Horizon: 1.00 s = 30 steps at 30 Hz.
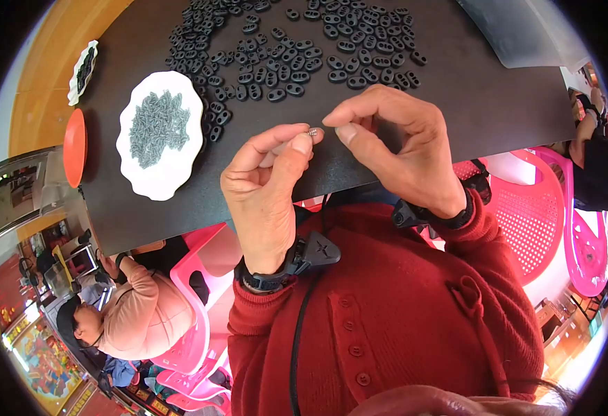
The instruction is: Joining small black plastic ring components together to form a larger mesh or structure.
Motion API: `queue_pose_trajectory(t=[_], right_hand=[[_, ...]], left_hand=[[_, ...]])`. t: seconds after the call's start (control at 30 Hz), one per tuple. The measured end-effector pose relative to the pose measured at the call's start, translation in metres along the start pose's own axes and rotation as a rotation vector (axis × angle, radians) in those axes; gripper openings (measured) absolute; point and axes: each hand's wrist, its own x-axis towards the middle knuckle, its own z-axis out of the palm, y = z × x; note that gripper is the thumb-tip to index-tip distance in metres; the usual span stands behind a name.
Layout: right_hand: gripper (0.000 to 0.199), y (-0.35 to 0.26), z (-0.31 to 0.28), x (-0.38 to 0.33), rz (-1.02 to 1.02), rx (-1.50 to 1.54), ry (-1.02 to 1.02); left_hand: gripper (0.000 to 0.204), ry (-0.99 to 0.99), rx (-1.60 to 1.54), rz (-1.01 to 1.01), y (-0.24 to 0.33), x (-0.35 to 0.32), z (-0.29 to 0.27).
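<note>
The coil (313, 132) I hold looks like shiny metal, my table (487, 97) smooth and matt. Near its left edge, the plate (158, 186) looks glossy; toward its far edge, black pieces (276, 95) resemble smooth plastic.

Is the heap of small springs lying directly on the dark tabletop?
No, the small springs lie on the white scalloped plate, left of the left hand.

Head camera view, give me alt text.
The left hand pinches a small silvery coiled piece; the right hand is close by. On the dark table lie black oval two-holed pieces and a scalloped white plate of small grey pieces.
</note>
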Motion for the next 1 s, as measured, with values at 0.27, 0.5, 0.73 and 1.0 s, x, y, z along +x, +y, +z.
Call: queue_pose_trajectory(t=[0.27, 0.5, 0.73, 1.0], right_hand=[[0.016, 0.004, 0.002, 0.003, -0.093, -0.093, -0.025], [0.013, 0.0, 0.004, 0.002, -0.06, -0.195, -0.032], [0.011, -0.001, 0.003, -0.005, 0.052, -0.172, -0.065], [0.006, -0.003, -0.006, -0.012, 0.119, -0.19, -0.071]], left_hand=[[0.016, -0.019, 0.07, -0.027, -0.003, 0.0, 0.0], [0.015, -0.005, 0.112, -0.028, -0.014, 0.0, -0.005], [0.016, 0.022, 0.243, 0.056, -0.018, -0.006, -0.003], [0.013, -0.04, 0.267, 0.035, -0.028, -0.01, 0.006]])
